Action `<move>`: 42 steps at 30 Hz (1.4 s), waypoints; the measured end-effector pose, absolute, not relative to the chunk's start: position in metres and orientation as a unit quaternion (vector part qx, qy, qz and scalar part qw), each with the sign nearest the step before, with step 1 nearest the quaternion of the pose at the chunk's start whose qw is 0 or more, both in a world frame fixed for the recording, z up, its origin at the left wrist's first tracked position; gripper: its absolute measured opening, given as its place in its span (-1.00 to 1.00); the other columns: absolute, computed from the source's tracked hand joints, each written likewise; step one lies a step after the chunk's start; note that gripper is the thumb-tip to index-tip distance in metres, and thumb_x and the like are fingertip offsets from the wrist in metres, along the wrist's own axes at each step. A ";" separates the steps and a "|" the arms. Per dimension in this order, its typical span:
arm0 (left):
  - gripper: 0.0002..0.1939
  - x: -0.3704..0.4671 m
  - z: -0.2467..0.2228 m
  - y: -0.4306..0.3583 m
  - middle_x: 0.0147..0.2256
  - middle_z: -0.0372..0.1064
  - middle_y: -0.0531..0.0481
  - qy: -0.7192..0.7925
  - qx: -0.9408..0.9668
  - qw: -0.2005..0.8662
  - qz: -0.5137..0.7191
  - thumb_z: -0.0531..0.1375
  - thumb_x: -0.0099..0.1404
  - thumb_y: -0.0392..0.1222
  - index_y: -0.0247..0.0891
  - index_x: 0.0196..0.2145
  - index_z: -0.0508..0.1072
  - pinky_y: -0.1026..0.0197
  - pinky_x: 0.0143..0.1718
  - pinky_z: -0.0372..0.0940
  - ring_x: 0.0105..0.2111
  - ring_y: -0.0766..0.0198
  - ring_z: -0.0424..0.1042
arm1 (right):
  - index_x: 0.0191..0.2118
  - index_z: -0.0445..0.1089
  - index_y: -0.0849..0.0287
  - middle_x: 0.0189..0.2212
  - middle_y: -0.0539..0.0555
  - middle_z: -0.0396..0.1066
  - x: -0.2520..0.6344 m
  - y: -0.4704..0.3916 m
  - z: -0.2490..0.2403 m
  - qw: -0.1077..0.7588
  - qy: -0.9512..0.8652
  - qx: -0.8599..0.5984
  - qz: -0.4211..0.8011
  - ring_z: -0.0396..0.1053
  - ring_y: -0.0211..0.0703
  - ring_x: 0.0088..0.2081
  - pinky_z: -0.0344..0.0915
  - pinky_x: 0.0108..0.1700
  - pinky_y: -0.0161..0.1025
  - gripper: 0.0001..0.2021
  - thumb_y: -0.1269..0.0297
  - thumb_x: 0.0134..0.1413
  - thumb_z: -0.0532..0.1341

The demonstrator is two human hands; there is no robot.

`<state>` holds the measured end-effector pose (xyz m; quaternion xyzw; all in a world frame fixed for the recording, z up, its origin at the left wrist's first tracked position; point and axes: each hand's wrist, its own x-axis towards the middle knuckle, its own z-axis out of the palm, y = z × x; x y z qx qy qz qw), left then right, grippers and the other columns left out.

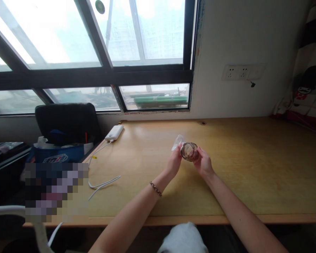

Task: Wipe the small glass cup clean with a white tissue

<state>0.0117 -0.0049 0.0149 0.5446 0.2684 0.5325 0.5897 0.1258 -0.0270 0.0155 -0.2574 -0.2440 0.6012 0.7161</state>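
A small round brownish glass jar [189, 151] is being held tilted above the yellow wooden table [252, 168], the right hand [204, 164] gripping its side to steady it while the left hand [175, 161] is pressing a crumpled white tissue [178, 142] against it.

Home room: window-side wooden desk [226, 168], power bank [114, 133].

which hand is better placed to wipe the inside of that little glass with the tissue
Left, probably. The left hand already has the white tissue at its fingers, right against the small glass. The right hand cups the glass from the other side with its mouth facing the camera, so it suits steadying.
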 end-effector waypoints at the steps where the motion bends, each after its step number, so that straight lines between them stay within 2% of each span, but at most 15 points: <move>1: -0.48 0.012 0.016 -0.004 -0.05 0.25 -0.19 0.254 0.503 0.634 0.529 -0.12 0.22 0.10 -0.37 -0.11 0.31 0.02 0.00 0.10 -0.02 0.07 0.21 | -0.51 0.32 0.19 -0.58 -0.05 0.35 0.126 -0.027 0.017 0.716 -0.244 -0.252 0.604 0.28 -0.32 -0.53 0.25 -0.39 -0.34 -0.88 0.29 -0.05 0.13; 4: -0.50 0.014 0.016 -0.006 -0.10 0.30 -0.19 0.245 0.418 0.715 0.505 -0.05 0.18 0.12 -0.37 -0.18 0.35 0.07 -0.05 0.16 -0.07 0.09 0.26 | -0.44 0.36 0.18 -0.50 -0.01 0.40 0.127 -0.027 0.021 0.712 -0.236 -0.231 0.619 0.33 -0.28 -0.43 0.27 -0.30 -0.30 -0.87 0.28 -0.03 0.11; 7: -0.52 0.019 0.011 -0.014 -0.09 0.29 -0.18 0.236 0.399 0.761 0.455 -0.04 0.18 0.11 -0.34 -0.16 0.34 0.12 -0.08 0.19 -0.09 0.14 0.28 | -0.44 0.36 0.15 -0.45 -0.02 0.42 0.127 -0.026 0.020 0.717 -0.206 -0.204 0.634 0.35 -0.25 -0.33 0.27 -0.20 -0.24 -0.88 0.28 -0.02 0.10; 11: -0.53 0.024 0.003 -0.022 -0.09 0.29 -0.19 0.234 0.386 0.780 0.433 -0.05 0.18 0.10 -0.32 -0.16 0.33 0.17 -0.17 0.24 -0.16 0.21 0.33 | -0.39 0.36 0.15 -0.38 0.00 0.43 0.127 -0.024 0.018 0.712 -0.203 -0.191 0.645 0.35 -0.25 -0.27 0.24 -0.11 -0.22 -0.89 0.29 -0.03 0.12; 16: -0.59 0.015 0.003 -0.007 -0.16 0.34 -0.16 0.270 0.392 0.694 0.540 -0.04 0.19 0.03 -0.33 -0.21 0.35 0.19 -0.16 0.22 -0.21 0.25 0.34 | -0.40 0.36 0.21 -0.38 0.03 0.43 0.120 -0.029 0.023 0.669 -0.299 -0.218 0.645 0.36 -0.29 -0.31 0.23 -0.14 -0.32 -0.91 0.42 -0.14 0.21; 19: -0.61 0.009 0.006 0.003 -0.27 0.39 -0.12 0.305 0.383 0.642 0.590 -0.03 0.17 0.02 -0.36 -0.28 0.37 0.20 -0.22 0.23 -0.29 0.26 0.36 | -0.36 0.37 0.25 -0.34 0.07 0.43 0.118 -0.033 0.026 0.618 -0.337 -0.237 0.670 0.36 -0.25 -0.27 0.22 -0.14 -0.32 -0.82 0.47 -0.22 0.24; 21: -0.63 0.006 0.009 0.004 -0.37 0.40 -0.07 0.337 0.398 0.611 0.596 -0.01 0.15 0.02 -0.36 -0.36 0.39 0.24 -0.30 0.23 -0.37 0.29 0.35 | -0.28 0.36 0.27 -0.29 0.12 0.42 0.120 -0.035 0.028 0.584 -0.323 -0.245 0.703 0.36 -0.19 -0.24 0.24 -0.15 -0.27 -0.79 0.36 -0.14 0.21; 24: -0.66 0.004 0.016 0.000 -0.49 0.38 -0.01 0.369 0.463 0.558 0.582 0.04 0.12 0.00 -0.36 -0.47 0.41 0.30 -0.41 0.19 -0.48 0.34 0.30 | -0.22 0.34 0.29 -0.29 0.17 0.42 0.126 -0.035 0.030 0.542 -0.277 -0.246 0.754 0.37 -0.14 -0.24 0.27 -0.18 -0.19 -0.63 0.07 0.00 0.06; 26: -0.67 0.001 0.022 -0.002 -0.53 0.36 0.02 0.365 0.505 0.538 0.568 0.06 0.10 -0.01 -0.36 -0.50 0.41 0.32 -0.45 0.16 -0.51 0.35 0.27 | -0.20 0.33 0.28 -0.31 0.17 0.43 0.129 -0.035 0.030 0.519 -0.268 -0.258 0.770 0.38 -0.15 -0.27 0.28 -0.21 -0.17 -0.57 0.00 0.02 0.01; 31: -0.68 -0.011 0.027 0.007 -0.55 0.35 0.02 0.360 0.522 0.564 0.529 0.12 0.05 -0.02 -0.38 -0.49 0.45 0.34 -0.48 0.13 -0.54 0.38 0.25 | -0.25 0.36 0.28 -0.40 0.13 0.44 0.129 -0.033 0.020 0.489 -0.299 -0.323 0.753 0.39 -0.19 -0.34 0.32 -0.32 -0.26 -0.65 0.07 -0.03 0.10; 36: -0.61 -0.014 0.017 0.011 -0.55 0.37 -0.01 0.358 0.504 0.583 0.528 0.10 0.06 0.04 -0.41 -0.46 0.45 0.32 -0.50 0.14 -0.56 0.36 0.27 | -0.30 0.38 0.29 -0.44 0.13 0.44 0.133 -0.031 0.016 0.501 -0.366 -0.369 0.692 0.40 -0.18 -0.44 0.34 -0.44 -0.28 -0.71 0.16 -0.12 0.21; 40: -0.58 -0.010 0.010 0.008 -0.57 0.35 -0.01 0.386 0.545 0.508 0.543 0.04 0.13 0.05 -0.41 -0.50 0.43 0.32 -0.53 0.13 -0.57 0.36 0.25 | -0.37 0.39 0.32 -0.43 0.16 0.44 0.132 -0.031 0.017 0.519 -0.362 -0.362 0.685 0.40 -0.16 -0.42 0.35 -0.38 -0.23 -0.75 0.21 -0.12 0.22; 42: -0.57 -0.009 0.009 0.007 -0.52 0.38 -0.03 0.399 0.567 0.461 0.554 -0.01 0.17 0.04 -0.40 -0.46 0.43 0.30 -0.49 0.17 -0.52 0.33 0.29 | -0.39 0.39 0.31 -0.44 0.14 0.44 0.130 -0.030 0.017 0.540 -0.342 -0.340 0.690 0.40 -0.17 -0.42 0.35 -0.33 -0.19 -0.79 0.24 -0.12 0.22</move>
